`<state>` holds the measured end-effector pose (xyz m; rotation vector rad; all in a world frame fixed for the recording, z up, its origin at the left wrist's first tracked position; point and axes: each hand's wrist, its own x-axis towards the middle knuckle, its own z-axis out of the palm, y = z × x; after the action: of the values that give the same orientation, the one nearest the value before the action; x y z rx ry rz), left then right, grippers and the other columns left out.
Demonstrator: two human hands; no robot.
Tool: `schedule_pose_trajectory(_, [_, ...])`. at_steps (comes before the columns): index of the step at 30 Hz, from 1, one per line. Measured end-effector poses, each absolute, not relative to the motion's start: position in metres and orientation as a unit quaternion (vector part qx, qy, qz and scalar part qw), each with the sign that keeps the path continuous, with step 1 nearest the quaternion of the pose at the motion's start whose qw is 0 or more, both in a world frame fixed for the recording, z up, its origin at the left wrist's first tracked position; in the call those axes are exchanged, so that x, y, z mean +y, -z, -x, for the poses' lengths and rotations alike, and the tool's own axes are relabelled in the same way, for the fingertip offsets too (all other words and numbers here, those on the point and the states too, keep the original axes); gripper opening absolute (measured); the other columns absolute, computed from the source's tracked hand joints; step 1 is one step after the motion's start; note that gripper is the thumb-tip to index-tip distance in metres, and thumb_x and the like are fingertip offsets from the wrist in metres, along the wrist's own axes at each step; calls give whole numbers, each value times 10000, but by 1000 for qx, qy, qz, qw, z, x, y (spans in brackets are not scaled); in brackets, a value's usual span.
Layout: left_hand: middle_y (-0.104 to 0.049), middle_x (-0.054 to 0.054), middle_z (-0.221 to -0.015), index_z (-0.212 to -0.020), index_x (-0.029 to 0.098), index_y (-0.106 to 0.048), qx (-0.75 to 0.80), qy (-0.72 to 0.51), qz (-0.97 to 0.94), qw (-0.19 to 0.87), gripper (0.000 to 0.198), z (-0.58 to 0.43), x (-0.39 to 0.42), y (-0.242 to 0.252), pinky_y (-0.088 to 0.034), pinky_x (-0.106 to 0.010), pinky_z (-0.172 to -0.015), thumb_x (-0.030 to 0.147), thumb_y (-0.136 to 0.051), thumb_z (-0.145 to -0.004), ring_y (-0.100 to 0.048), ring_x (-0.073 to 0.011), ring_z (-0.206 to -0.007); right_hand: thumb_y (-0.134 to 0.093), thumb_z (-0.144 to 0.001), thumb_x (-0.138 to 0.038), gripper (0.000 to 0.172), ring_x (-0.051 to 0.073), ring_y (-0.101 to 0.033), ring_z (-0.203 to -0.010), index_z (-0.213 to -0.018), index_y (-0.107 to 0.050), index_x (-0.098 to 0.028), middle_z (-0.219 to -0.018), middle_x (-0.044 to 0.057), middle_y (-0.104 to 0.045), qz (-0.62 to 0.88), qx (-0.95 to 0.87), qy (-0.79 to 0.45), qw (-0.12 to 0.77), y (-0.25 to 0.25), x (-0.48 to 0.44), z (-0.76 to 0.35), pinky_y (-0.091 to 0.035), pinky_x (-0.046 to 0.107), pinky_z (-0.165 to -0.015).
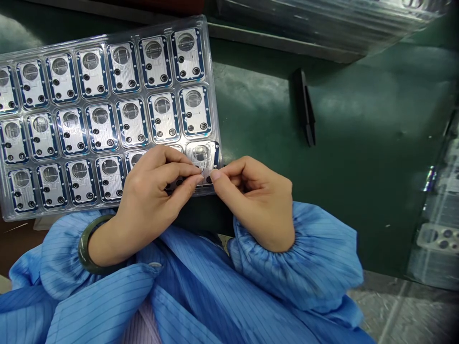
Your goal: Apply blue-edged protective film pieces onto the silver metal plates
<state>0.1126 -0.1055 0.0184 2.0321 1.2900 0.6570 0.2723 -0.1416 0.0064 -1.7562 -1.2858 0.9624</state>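
Note:
A clear plastic blister tray (211, 95) holds rows of silvery metal plates, each with a round recess, black-ringed holes and a blue border. At its near right corner, both hands meet over one metal plate (201, 154). My left hand (154, 191) is closed in a pinch, its fingertips at the plate's lower left. My right hand (256, 200) pinches with thumb and index finger at the plate's lower right edge, where its blue border (216, 154) shows. Whatever is between the fingertips is too small or hidden to make out.
Black tweezers (305, 107) lie on the green table surface (258, 110) right of the tray. Stacked clear trays (322, 28) stand at the back right. Another clear tray with parts (439, 239) is at the far right edge.

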Motion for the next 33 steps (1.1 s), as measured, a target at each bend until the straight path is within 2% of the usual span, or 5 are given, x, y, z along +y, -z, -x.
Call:
schedule_pose_trajectory(15, [-567, -63, -1025, -909, 197, -640, 474, -230, -797, 297, 95, -106, -106, -14, -528, -323, -754, 159, -611, -827, -577, -174, -942, -666, -801, -241, 159, 84, -432, -428, -651, -614, -231, -494, -53, -539, 653, -581, -351, 335, -9, -141, -284, -324, 239, -402])
schedule_pose_trajectory(25, [-547, -62, -1017, -917, 199, -629, 464, -228, -806, 289, 102, -104, -105, -12, -530, -337, -789, 163, -608, -825, -569, -181, -974, -648, -829, -237, 130, 98, -511, -476, -699, -649, -242, -595, -37, -632, 624, -624, -358, 306, -11, -139, -292, -384, 251, -451])
schedule_pose_trajectory(33, [-520, -66, -1046, -962, 204, -598, 463, -187, -817, 289, 165, -104, -103, -14, -519, -358, -798, 194, -637, -802, -547, -193, -964, -643, -836, -257, 106, 112, -557, -536, -730, -635, -257, -643, -37, -645, 595, -655, -359, 296, -7, -137, -300, -424, 256, -498])
